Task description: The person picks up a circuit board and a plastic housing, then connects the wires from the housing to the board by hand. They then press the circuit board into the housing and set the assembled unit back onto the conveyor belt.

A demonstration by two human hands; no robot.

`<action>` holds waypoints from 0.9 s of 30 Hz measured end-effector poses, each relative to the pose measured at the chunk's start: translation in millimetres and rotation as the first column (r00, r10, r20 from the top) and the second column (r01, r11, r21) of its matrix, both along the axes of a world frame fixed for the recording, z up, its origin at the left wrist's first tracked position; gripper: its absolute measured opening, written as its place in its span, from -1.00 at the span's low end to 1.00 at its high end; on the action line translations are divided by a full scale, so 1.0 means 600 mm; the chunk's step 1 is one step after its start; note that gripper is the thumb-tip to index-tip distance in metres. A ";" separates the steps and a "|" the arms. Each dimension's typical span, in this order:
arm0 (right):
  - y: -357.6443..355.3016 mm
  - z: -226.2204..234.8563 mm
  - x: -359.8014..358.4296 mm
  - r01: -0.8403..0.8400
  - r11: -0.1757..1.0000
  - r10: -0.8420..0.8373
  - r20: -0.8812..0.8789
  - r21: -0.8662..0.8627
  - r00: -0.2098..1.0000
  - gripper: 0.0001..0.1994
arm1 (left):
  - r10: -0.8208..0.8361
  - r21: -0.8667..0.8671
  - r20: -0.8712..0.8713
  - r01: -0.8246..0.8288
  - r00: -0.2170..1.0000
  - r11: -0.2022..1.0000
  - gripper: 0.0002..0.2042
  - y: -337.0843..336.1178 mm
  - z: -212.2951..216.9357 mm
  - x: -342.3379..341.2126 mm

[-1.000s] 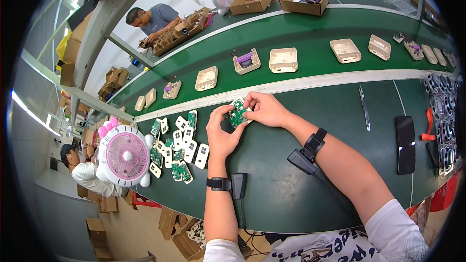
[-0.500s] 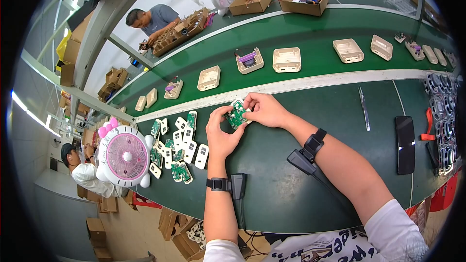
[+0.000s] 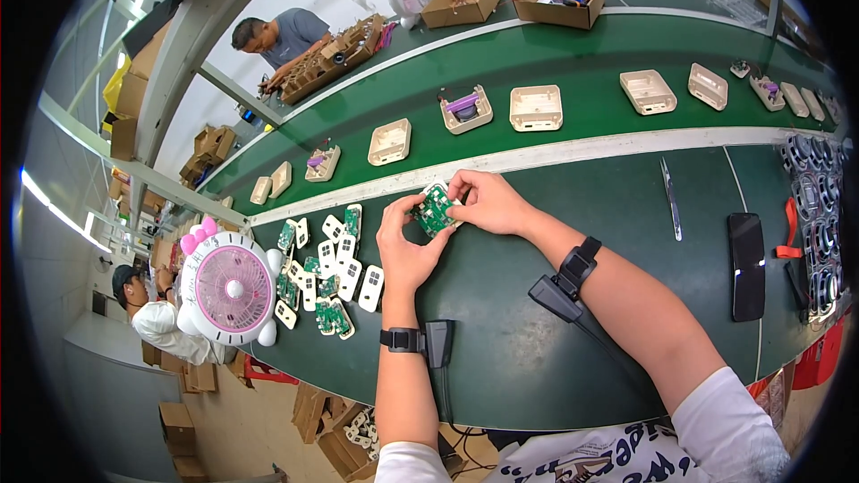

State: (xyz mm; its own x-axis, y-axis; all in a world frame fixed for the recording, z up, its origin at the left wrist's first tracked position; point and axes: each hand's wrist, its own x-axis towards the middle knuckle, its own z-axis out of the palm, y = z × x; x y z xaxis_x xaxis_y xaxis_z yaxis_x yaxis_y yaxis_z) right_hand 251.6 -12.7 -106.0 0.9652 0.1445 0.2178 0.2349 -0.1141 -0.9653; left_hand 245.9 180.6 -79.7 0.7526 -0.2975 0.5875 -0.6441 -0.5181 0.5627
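Between both hands, above the dark green table, is a green circuit board (image 3: 436, 211) with a pale plastic edge showing behind it. My left hand (image 3: 403, 237) grips its left side, fingers at the top edge and thumb below. My right hand (image 3: 489, 204) holds the upper right side, with the thumb over the board's face. Left of my left hand lies a loose group of white plastic covers (image 3: 350, 274) and more green circuit boards (image 3: 333, 317), some lying on covers.
A green conveyor belt (image 3: 591, 98) beyond the table carries cream plastic housings (image 3: 536, 108). A pink-and-white fan (image 3: 234, 288) stands at left. Tweezers (image 3: 671, 201), a black phone-like slab (image 3: 746, 266) and a stack of round speakers (image 3: 819, 224) lie at right. Two other people work farther off.
The housings on the belt have shifted slightly to the right. My hands and the circuit board are almost unmoved.
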 end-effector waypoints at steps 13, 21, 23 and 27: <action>0.003 -0.001 0.005 -0.009 1.000 0.009 0.013 0.006 1.000 -0.77 | 0.004 -0.036 -0.076 -0.006 0.997 0.999 -0.37 0.007 -0.004 0.005; 0.008 -0.006 0.010 -0.025 0.999 0.025 0.002 0.033 1.000 -0.79 | 0.001 -0.029 -0.083 -0.003 0.997 1.000 -0.35 0.012 -0.006 0.007; 0.007 -0.006 0.012 -0.027 0.999 0.027 0.002 0.032 1.000 -0.79 | 0.002 -0.025 -0.086 -0.004 0.996 1.000 -0.35 0.011 -0.005 0.009; 0.008 -0.004 0.012 -0.038 0.999 0.038 -0.014 0.028 0.999 -0.79 | -0.004 -0.019 -0.077 0.003 0.997 1.000 -0.36 0.015 -0.008 0.011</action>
State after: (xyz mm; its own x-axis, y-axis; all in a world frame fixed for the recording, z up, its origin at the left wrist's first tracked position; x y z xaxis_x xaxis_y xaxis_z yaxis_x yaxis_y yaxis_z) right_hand 258.9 -7.6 -108.5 0.9622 0.1753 0.2084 0.2247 -0.0790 -0.9712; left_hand 252.3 189.6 -84.5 0.7945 -0.2894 0.5339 -0.6006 -0.5044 0.6203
